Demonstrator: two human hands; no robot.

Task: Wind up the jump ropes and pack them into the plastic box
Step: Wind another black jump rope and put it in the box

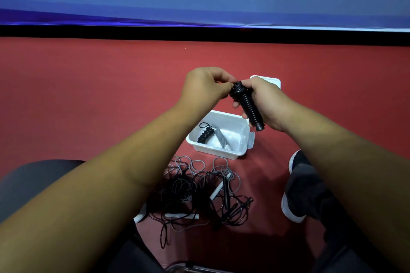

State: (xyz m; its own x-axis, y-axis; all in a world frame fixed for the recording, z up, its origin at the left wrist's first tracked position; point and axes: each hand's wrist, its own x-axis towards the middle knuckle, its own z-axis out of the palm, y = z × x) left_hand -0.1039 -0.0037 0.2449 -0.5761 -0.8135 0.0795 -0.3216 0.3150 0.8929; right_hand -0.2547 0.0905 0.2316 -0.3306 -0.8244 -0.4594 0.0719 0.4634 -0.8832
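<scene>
Black jump rope wound tightly into a ribbed, stick-like bundle (247, 104) sits at the centre of the frame, held above the white rectangular plastic box (213, 150). The right hand (266, 102) wraps around the bundle to keep the turns from springing loose, while the left hand (206, 86) pinches its upper end, probably tucking in the last bit of cord. A black wound rope (205, 134) and a grey wound rope (220, 135) lie inside the box; a tangle of loose ropes (199, 186) waits on the red floor (88, 95), lower centre.
</scene>
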